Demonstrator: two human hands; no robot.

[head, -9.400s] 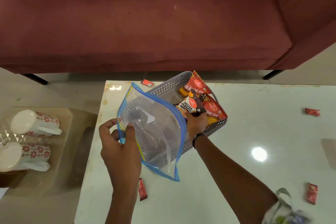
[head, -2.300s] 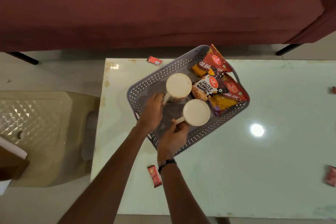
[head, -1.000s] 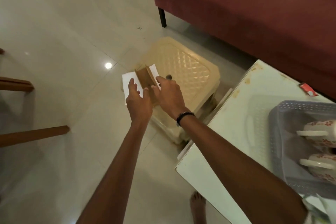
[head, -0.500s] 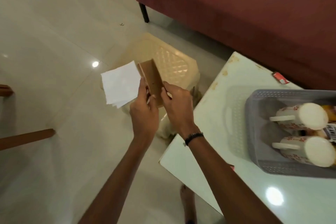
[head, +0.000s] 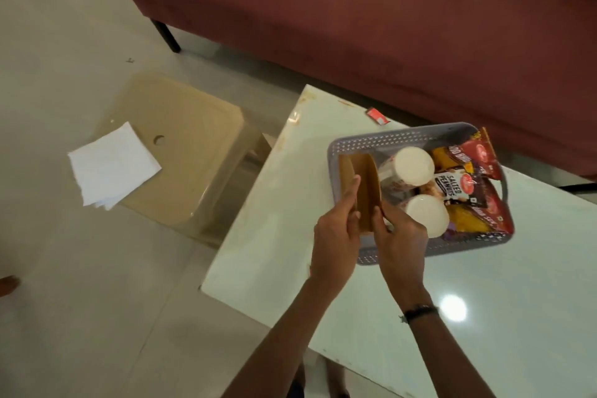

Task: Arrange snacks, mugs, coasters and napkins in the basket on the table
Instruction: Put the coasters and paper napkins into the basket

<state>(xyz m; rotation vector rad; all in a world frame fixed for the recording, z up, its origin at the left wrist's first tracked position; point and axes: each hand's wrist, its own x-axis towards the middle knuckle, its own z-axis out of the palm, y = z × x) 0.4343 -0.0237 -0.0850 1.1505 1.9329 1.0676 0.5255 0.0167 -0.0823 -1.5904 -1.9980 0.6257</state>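
Observation:
The grey perforated basket (head: 381, 139) sits on the white table (head: 284, 236). Inside it lie two white mugs (head: 415, 165) (head: 428, 215) with red flower prints, on their sides, and several snack packets (head: 452, 187) at the right end. My left hand (head: 336, 236) and my right hand (head: 400, 236) together hold a small stack of brown coasters (head: 365, 191) upright over the basket's left end. White napkins (head: 111, 165) lie on the beige plastic stool (head: 193, 145) left of the table.
A dark red sofa (head: 355, 16) runs along the far side, its black leg (head: 166, 35) on the tiled floor. A small red sachet (head: 377, 116) lies on the table beyond the basket. A light glare spot shows on the table near my right wrist.
Both hands carried the brown coasters from above the stool to the basket's left end. The napkins left my left hand and now rest on the stool.

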